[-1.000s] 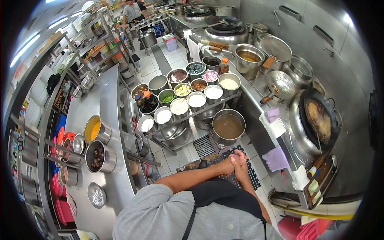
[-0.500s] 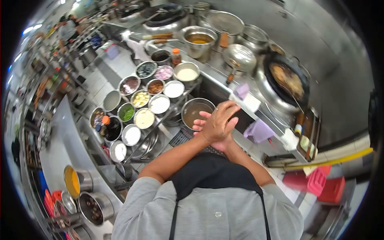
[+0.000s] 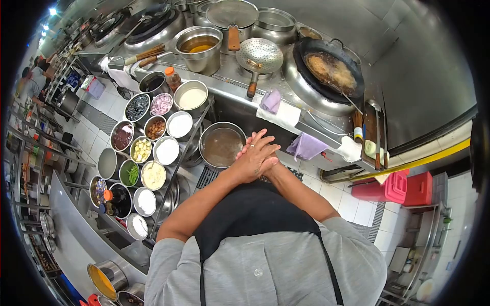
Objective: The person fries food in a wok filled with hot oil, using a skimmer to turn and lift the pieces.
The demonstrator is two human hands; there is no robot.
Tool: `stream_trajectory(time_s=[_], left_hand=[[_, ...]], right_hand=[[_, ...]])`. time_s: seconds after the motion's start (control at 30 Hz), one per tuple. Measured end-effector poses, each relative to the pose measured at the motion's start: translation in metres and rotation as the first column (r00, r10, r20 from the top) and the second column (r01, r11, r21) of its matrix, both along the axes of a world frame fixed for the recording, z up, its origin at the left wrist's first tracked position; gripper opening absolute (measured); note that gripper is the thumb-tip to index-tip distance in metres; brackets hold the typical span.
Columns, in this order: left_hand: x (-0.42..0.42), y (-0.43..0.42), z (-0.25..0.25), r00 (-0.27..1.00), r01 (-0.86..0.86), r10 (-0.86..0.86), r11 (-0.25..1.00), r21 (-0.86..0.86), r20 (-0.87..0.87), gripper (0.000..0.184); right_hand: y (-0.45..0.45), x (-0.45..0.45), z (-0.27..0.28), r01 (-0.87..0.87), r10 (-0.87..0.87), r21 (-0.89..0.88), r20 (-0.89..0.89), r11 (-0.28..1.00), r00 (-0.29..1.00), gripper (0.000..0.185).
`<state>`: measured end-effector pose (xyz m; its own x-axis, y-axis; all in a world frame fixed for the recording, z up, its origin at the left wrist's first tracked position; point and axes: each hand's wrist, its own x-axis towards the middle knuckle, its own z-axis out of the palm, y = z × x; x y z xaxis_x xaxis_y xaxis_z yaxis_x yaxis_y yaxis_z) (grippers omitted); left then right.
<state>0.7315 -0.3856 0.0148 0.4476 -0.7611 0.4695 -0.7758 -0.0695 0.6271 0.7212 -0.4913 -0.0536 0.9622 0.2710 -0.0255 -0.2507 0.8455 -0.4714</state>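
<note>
My left hand (image 3: 250,164) lies across my right hand (image 3: 272,162), palms together in front of my apron. The fingers of both hands are stretched out, and nothing shows between them. Much of the right hand is hidden beneath the left. Just beyond them, to the left, is a steel pot (image 3: 223,145) of cloudy brownish liquid. A purple cloth (image 3: 307,146) hangs from the counter edge to the right of my hands.
Several steel containers of ingredients, among them chopped onion (image 3: 162,103) and green pieces (image 3: 131,175), stand on a rack at left. On the stove are a wok (image 3: 332,69) with frying food, a perforated ladle (image 3: 259,55) and a pot (image 3: 198,48). Red bins (image 3: 393,187) stand right.
My view has turned to the right, so the rack and stove sit further left. My hands remain pressed together, with the fingers shifted against each other.
</note>
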Motion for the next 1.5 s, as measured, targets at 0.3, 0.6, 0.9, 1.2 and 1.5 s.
stream_trajectory(time_s=[0.3,0.6,0.9,1.2,1.5], left_hand=[[0.035,0.075,-0.012,0.88,-0.275,0.292,0.956,0.1,-0.376,0.042],[-0.195,0.296,-0.375,0.44,-0.347,0.833,0.501,0.793,-0.335,0.047],[-0.267,0.269,-0.34,-0.057,-0.427,0.946,0.264,0.865,-0.318,0.021],[-0.15,0.246,-0.264,-0.092,-0.767,0.723,0.387,0.511,-0.685,0.015],[-0.225,0.253,-0.268,-0.009,-0.253,0.929,0.355,0.9,-0.369,0.027]], right_hand=[[-0.054,0.041,-0.028,0.082,0.127,-0.994,0.091,0.069,0.988,0.017],[-0.356,-0.142,-0.144,-0.715,-0.014,-0.624,-0.75,-0.316,0.661,0.014],[-0.385,-0.024,-0.325,-0.02,0.596,-0.863,-0.366,-0.505,0.715,0.018],[-0.064,0.078,-0.168,-0.199,0.344,-0.976,-0.217,-0.089,0.913,0.042],[-0.184,-0.016,-0.274,0.663,0.914,-0.69,0.006,-0.29,0.406,0.024]])
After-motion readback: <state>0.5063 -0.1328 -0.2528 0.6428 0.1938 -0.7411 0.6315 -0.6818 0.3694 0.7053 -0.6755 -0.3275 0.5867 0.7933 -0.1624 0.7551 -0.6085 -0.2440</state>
